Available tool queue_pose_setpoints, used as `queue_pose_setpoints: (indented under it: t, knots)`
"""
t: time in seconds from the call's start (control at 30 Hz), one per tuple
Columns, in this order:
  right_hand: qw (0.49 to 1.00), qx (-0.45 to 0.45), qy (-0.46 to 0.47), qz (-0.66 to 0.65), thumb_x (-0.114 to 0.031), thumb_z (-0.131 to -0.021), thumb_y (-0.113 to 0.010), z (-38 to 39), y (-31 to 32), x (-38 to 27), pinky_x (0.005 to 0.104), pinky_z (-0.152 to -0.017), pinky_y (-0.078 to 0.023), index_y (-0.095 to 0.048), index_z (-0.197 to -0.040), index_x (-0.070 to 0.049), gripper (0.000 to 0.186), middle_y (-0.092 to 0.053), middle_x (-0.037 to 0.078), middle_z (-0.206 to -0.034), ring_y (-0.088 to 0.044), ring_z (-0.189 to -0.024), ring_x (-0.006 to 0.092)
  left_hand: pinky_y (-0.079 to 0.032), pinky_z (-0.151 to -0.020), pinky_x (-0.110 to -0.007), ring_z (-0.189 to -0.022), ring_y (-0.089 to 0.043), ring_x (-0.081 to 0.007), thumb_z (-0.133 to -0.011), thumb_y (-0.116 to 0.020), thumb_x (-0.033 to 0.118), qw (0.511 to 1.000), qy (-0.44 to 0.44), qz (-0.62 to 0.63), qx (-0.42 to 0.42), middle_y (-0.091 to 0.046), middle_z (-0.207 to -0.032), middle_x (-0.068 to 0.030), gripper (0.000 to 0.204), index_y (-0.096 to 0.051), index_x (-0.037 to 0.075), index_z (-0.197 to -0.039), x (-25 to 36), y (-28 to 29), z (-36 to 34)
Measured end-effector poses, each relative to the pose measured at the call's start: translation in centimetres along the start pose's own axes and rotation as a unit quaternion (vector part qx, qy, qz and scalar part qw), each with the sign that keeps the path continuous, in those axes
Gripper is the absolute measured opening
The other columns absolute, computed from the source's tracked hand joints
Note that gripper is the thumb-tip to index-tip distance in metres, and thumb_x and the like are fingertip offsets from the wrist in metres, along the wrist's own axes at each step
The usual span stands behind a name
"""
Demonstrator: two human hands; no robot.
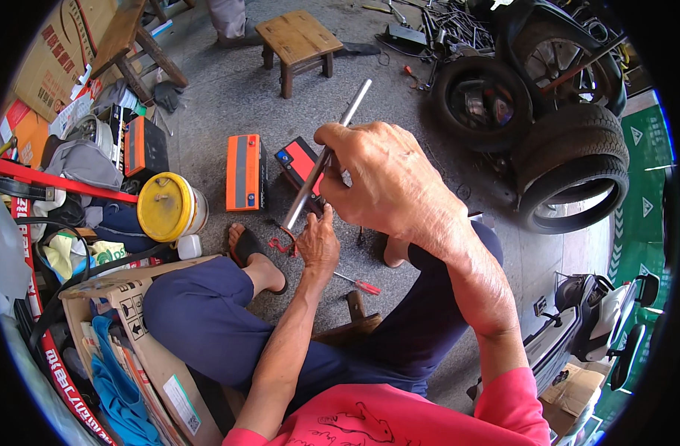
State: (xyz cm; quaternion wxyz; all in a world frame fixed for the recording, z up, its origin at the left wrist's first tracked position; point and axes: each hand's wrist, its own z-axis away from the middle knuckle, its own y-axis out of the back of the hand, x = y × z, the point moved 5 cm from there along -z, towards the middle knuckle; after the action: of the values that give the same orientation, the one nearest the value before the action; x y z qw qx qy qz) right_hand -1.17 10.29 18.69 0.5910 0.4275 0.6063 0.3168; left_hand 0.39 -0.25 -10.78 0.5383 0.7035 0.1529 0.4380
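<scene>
My right hand (388, 175) is raised in front of me, fingers wrapped round a long silvery metal rod (355, 102). The rod slants from upper right down to the left, its low end near a brownish curved piece whose kind I cannot tell. Lower down, my left hand (319, 244) has its fingers drawn together near a red-topped battery (301, 157); what they pinch is hidden. Thin red wire (280, 247) lies beside that hand. Left of the red battery stands an orange-topped battery (239, 178). A red-handled screwdriver (366, 288) rests on the floor between my legs.
A wooden stool (299, 37) stands ahead, with another person's leg (227, 18) behind it. Tyres (570, 141) and scattered tools (459, 33) fill the right. On the left are a yellow-lidded bucket (163, 204), another orange battery (135, 145) and an open carton (150, 316).
</scene>
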Motion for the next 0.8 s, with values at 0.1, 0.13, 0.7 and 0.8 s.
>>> queue_pose_setpoints:
  t: [0.1,0.13,0.7,0.8]
  knots:
    - [0.986,0.109,0.068,0.103,-0.011,-0.075,-0.067,0.1,0.0,-0.3,0.041,-0.072,-0.051,-0.068,-0.09,0.001,0.018,-0.065,0.015,-0.082,-0.064,-0.083,0.032,-0.054,-0.066,-0.044,-0.079,-0.068,-0.0356,-0.081,-0.06,0.003,1.0,0.016,0.017,-0.014,-0.058,-0.1,-0.0193,0.052,-0.055,0.007,-0.133,0.6,0.7,-0.2]
    - [0.977,0.13,0.092,0.139,-0.01,-0.074,-0.068,0.1,0.4,-0.8,0.0406,-0.07,-0.051,-0.068,-0.087,-0.001,0.016,-0.065,0.015,-0.081,-0.064,-0.086,0.031,-0.054,-0.065,-0.044,-0.078,-0.068,-0.0355,-0.081,-0.059,0.003,0.999,0.022,0.021,-0.02,-0.058,-0.1,-0.0194,0.052,-0.055,0.007,-0.133,0.6,0.7,-0.2]
    - [0.995,0.07,-0.019,0.074,-0.009,-0.078,-0.058,0.1,0.5,-0.4,0.0443,-0.06,-0.051,-0.065,-0.083,0.0,0.012,-0.061,0.018,-0.06,-0.064,-0.061,0.0368,-0.052,-0.068,-0.047,-0.081,-0.066,-0.0389,-0.082,-0.059,0.004,0.999,0.003,0.046,0.005,-0.057,-0.095,-0.0205,0.047,-0.059,0.006,-0.129,0.3,0.7,-0.1]
    - [0.996,0.036,-0.009,0.087,-0.01,-0.077,-0.061,0.1,0.6,-0.7,0.0432,-0.062,-0.051,-0.065,-0.082,0.001,0.013,-0.062,0.018,-0.067,-0.064,-0.067,0.0363,-0.053,-0.067,-0.047,-0.082,-0.067,-0.0368,-0.082,-0.059,0.005,0.999,0.02,0.033,-0.031,-0.057,-0.099,-0.0201,0.049,-0.057,0.006,-0.13,0.4,0.5,-0.3]
